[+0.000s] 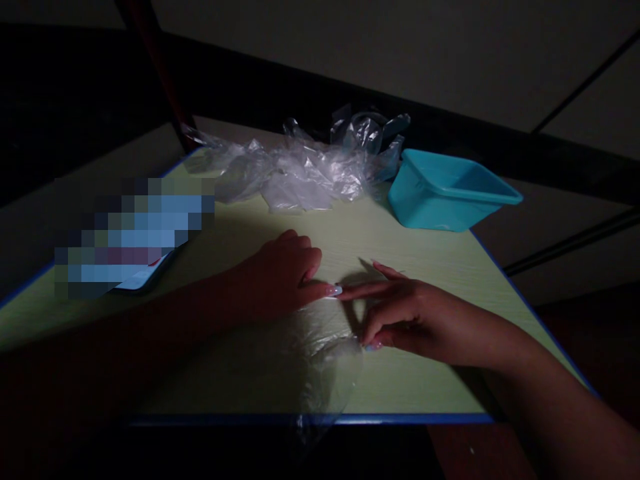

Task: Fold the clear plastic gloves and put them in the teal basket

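A thin clear plastic bag (330,373) lies on the pale table near its front edge, its lower end hanging over that edge. My left hand (285,277) rests above the bag with curled fingers, its thumb stretched to the right onto the bag's upper edge. My right hand (405,310) pinches the bag's right side between thumb and a bent finger, while its index finger reaches left to the tip of my left thumb. What the curled left fingers hold, if anything, is hidden.
Crumpled clear plastic bags (315,170) are heaped along the table's back edge. A turquoise bin (435,207) stands at the back right. On the left lies a phone (140,277), partly blurred out. The table (425,393) has a blue rim.
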